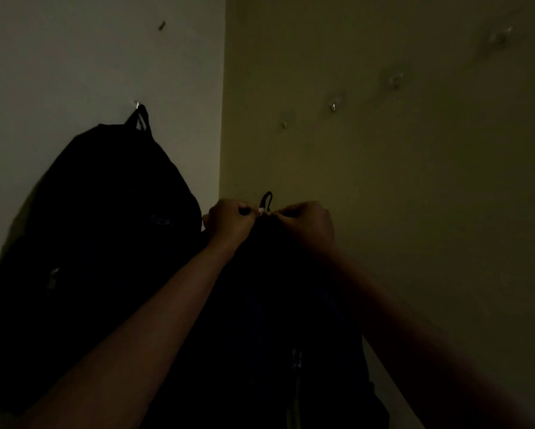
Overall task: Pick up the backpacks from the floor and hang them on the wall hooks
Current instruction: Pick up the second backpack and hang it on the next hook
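Note:
The room is very dark. One black backpack hangs by its top loop from a metal hook on the left wall. A second black backpack is held up in the corner between my arms. My left hand and my right hand both pinch its top, on either side of its small black hanging loop, which stands upright. The loop is well below the nearest bare hook on the right wall.
More small bare hooks run up and to the right along the right wall. The wall corner lies between the two backpacks. A small dark mark sits high on the left wall.

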`<action>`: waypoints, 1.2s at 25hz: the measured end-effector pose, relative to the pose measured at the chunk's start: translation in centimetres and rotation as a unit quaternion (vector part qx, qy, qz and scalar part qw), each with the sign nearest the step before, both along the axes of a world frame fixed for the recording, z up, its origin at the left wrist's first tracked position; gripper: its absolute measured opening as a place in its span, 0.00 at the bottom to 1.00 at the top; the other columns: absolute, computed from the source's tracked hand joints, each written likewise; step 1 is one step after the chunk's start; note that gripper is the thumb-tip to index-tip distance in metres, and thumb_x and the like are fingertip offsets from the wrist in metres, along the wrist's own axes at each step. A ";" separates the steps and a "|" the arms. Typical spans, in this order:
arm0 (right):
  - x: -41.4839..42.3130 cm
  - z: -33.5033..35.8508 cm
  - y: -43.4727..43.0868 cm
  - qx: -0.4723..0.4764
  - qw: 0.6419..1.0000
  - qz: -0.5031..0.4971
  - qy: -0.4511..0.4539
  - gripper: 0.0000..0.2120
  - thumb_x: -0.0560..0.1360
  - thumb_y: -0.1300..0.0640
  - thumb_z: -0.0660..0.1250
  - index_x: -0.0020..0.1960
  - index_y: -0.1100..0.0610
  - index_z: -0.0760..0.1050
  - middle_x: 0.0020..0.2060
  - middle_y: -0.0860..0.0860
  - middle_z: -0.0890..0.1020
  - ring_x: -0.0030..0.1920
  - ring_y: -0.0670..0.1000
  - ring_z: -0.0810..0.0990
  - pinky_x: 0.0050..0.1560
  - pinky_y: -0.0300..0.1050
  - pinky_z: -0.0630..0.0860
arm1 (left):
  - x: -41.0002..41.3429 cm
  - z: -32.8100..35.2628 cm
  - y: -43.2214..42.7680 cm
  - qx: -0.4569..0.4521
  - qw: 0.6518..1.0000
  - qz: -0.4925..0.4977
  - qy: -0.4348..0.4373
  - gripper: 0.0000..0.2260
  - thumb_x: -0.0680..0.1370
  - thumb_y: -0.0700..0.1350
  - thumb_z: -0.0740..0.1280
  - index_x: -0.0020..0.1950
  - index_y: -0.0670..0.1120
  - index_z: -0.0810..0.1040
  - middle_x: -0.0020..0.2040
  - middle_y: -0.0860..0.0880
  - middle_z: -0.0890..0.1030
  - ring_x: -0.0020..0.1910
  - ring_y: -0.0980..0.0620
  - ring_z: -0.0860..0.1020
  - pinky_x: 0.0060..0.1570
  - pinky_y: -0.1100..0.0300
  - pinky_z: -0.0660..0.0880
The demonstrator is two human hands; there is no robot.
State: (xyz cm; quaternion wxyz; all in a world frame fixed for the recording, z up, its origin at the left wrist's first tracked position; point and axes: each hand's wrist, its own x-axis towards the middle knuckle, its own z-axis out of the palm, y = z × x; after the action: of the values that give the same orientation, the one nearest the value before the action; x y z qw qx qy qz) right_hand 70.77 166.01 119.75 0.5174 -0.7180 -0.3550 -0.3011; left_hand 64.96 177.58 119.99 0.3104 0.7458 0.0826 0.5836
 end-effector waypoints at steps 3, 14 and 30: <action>2.9 3.3 2.0 0.024 0.999 -0.030 -0.002 0.12 0.66 0.46 0.69 0.44 0.50 0.84 0.41 0.53 0.86 0.45 0.51 0.84 0.42 0.41 0.75 | 3.1 3.4 2.0 0.009 1.000 -0.024 -0.018 0.09 0.72 0.49 0.71 0.46 0.45 0.85 0.50 0.45 0.86 0.52 0.45 0.81 0.61 0.48 0.73; 10.8 12.2 7.7 0.089 0.956 -0.269 -0.070 0.15 0.65 0.49 0.66 0.25 0.58 0.74 0.22 0.50 0.69 0.32 0.50 0.78 0.32 0.39 0.66 | 15.6 12.4 7.0 -0.017 0.992 -0.105 -0.072 0.09 0.73 0.52 0.67 0.49 0.52 0.84 0.58 0.46 0.81 0.57 0.42 0.76 0.61 0.54 0.71; 15.0 23.8 9.6 0.186 0.914 -0.341 -0.121 0.15 0.63 0.50 0.68 0.24 0.59 0.75 0.24 0.51 0.76 0.30 0.52 0.78 0.37 0.37 0.68 | 21.7 24.3 8.6 0.014 0.979 -0.169 -0.112 0.11 0.74 0.54 0.65 0.53 0.53 0.82 0.60 0.45 0.79 0.60 0.40 0.74 0.61 0.52 0.68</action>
State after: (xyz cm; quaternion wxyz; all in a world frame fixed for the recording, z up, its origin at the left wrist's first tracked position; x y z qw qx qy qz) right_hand 85.76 175.64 143.51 0.4605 -0.6447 -0.0862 -0.6040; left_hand 86.63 186.19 144.28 0.4015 0.6830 -0.0882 0.6038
